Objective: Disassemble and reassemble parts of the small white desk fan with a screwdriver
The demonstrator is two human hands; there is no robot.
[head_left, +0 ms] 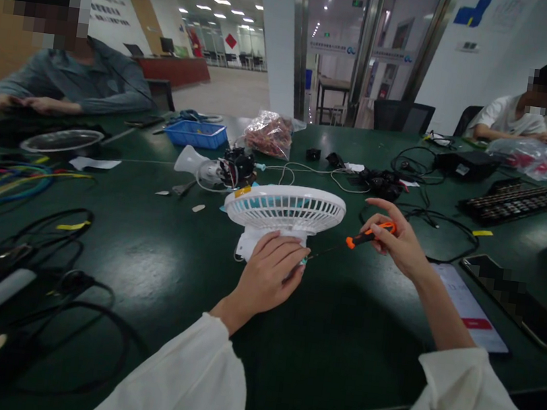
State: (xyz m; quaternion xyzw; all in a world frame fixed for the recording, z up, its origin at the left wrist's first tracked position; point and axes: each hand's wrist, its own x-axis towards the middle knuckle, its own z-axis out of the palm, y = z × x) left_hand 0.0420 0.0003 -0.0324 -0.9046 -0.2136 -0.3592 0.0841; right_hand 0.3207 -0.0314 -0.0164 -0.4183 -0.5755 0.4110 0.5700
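Observation:
A small white fan [286, 208] lies grille up on the dark green table, with light blue blades showing through its slats. My left hand [270, 268] is closed over the fan's white housing on the near side. An orange and black screwdriver [363, 238] is held in the fingers of my right hand [396, 240], to the right of the fan. Its thin shaft points left and down, and the tip is near a small teal part [304, 260] beside my left fingers. Whether the tip touches that part I cannot tell.
Behind the fan lie a white motor-like assembly [218, 168], a blue basket [196, 134] and a clear bag [268, 134]. Black cables [82, 301] spread at left. Two phones [516, 298] lie at right, near a black keyboard-like strip [508, 200]. Other people [84, 75] sit around the table.

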